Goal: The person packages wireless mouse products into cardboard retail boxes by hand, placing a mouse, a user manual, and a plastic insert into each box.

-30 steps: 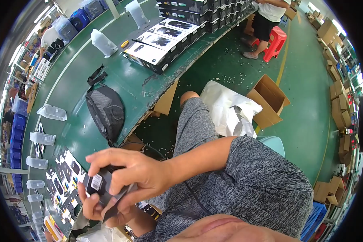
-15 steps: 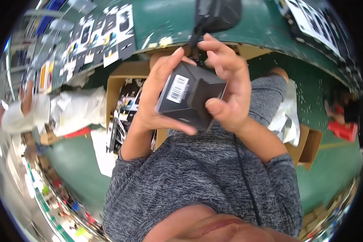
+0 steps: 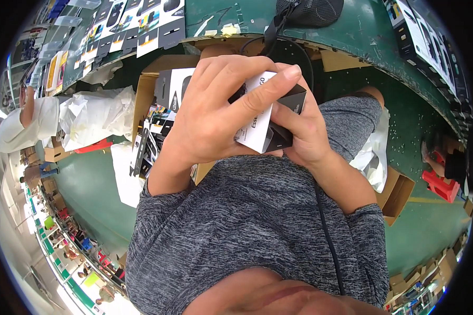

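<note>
Fingers point(image 3: 263, 98) clasp the black-and-white box point(image 3: 259, 131) from both sides.

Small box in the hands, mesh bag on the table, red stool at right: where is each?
Small box point(image 3: 257, 130): head view, on its white side.
Mesh bag point(image 3: 314, 12): head view, on its dark body.
Red stool point(image 3: 441, 187): head view, on its plastic frame.

Dark lettering point(image 3: 255, 116) (partly covered) stands on the white side of the black-and-white box point(image 3: 258, 137).
</note>
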Demonstrator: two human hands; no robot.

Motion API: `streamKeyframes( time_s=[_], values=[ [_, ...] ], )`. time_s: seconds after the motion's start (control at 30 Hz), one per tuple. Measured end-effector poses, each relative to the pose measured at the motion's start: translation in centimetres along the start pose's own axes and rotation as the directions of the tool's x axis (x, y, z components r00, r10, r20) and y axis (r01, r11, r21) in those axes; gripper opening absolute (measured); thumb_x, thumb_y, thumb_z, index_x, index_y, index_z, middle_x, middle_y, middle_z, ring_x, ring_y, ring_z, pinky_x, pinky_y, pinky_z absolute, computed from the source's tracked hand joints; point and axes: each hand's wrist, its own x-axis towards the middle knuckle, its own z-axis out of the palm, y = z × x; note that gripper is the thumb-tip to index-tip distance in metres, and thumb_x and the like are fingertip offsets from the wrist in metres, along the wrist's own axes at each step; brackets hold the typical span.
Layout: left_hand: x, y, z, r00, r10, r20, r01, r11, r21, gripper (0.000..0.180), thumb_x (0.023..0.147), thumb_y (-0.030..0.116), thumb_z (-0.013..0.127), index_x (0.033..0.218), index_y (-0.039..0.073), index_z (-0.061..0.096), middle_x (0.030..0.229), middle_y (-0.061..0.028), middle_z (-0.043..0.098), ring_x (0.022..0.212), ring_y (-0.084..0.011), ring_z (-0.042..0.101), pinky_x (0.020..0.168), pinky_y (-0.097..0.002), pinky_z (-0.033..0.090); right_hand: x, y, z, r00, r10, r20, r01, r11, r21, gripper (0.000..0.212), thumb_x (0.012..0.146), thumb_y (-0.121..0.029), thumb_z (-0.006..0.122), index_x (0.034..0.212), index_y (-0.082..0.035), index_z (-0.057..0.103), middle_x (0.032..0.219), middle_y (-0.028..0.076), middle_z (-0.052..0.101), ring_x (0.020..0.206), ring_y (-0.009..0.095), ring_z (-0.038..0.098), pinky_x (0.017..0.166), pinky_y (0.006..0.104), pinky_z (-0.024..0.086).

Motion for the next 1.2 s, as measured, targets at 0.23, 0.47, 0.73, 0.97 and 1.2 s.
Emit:
streamKeyframes(
  time_s=[0.23,0.47,0.73,0.97,1.2],
  values=[
    [-0.3,0.0,-0.3,0.984,-0.174,0.048,0.18,0.958,-0.221,0.116,0.043,0.039,0.095,0.144,0.002,0.053,0.135,-0.0148,0.061,0.112,-0.0339,0.062,0.095,-0.0421,0.049,0.2,0.1,-1.6,0.976,-0.174,0.13,0.198,0.96,-0.197,0.107,0.078,-0.052,0.084,0.155,-0.004,0.026,0.143,0.017,0.046,0.136,0.026,0.045,0.112,0.0388,0.041],
    [-0.4,-0.4,0.4,0.986,-0.159,0.043,0.163,0.977,-0.14,0.112,0.043,0.04,0.095,0.143,0.006,0.056,0.129,-0.0128,0.062,0.109,-0.0321,0.062,0.09,-0.0421,0.05,0.0,-1.3,-1.8,0.99,-0.107,0.088,0.129,0.946,-0.296,0.081,0.086,-0.021,0.08,0.151,-0.003,0.034,0.139,0.016,0.051,0.128,0.021,0.052,0.109,0.0357,0.042],
    [0.0,-0.3,1.1,0.997,-0.008,-0.075,0.0,0.996,-0.095,0.082,0.049,0.043,0.093,0.123,0.013,0.071,0.119,-0.0135,0.064,0.101,-0.0314,0.061,0.084,-0.0405,0.049,0.2,-1.0,-1.7,0.969,-0.21,0.133,0.242,0.92,-0.308,0.043,0.098,-0.013,0.06,0.136,0.001,0.046,0.129,0.011,0.059,0.116,0.014,0.057,0.1,0.0306,0.046],
    [0.1,0.1,0.7,0.993,-0.119,-0.022,0.116,0.989,-0.087,0.079,0.048,0.043,0.097,0.114,0.01,0.07,0.119,-0.018,0.062,0.099,-0.0339,0.063,0.081,-0.0401,0.054,1.1,-1.5,-2.5,0.978,-0.152,0.146,0.19,0.935,-0.3,0.027,0.103,-0.02,0.06,0.122,-0.001,0.059,0.11,0.005,0.066,0.101,0.009,0.061,0.086,0.0252,0.051],
    [-0.3,-0.1,1.0,0.999,0.003,0.032,-0.002,1.0,-0.029,0.102,0.06,0.064,0.089,0.133,0.002,0.054,0.113,-0.0219,0.06,0.099,-0.0307,0.064,0.082,-0.0397,0.056,1.2,-2.9,-2.1,0.923,-0.267,0.276,0.382,0.72,-0.58,0.025,0.101,-0.012,0.06,0.123,0.0,0.062,0.112,0.008,0.065,0.105,0.015,0.062,0.092,0.0286,0.049]
  ],
)
